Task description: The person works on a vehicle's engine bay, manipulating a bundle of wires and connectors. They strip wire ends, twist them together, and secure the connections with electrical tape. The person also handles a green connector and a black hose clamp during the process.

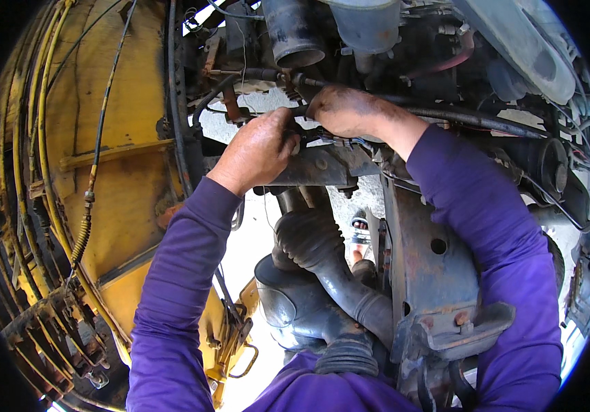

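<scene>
Just beyond right hand [343, 112], grey container [365, 27].

no text, label, brand, number or sign could be read anywhere in the head view.
</scene>
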